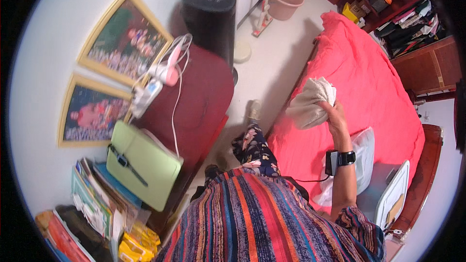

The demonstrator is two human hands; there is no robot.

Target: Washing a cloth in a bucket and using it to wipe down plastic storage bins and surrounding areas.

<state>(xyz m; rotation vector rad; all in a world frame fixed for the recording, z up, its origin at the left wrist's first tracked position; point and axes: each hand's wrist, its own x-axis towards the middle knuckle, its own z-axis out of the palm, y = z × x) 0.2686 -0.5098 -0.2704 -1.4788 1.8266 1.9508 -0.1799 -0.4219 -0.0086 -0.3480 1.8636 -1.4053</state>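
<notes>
My right hand is closed around a bunched, off-white cloth, which looks like a towel. The cloth is held above a bed with a wrinkled red cover; whether it touches the cover, I cannot tell. On the right wrist is a black strap with a small black device, and a dark cable runs from it towards my body. A clear plastic bag lies on the bed beside that forearm. My left hand is out of view.
To my left stands a dark red table with a pink hair dryer, a power strip and a light green case. Beyond are a tall black appliance, a flat mop and a pink bucket. Open shelves hold clothes.
</notes>
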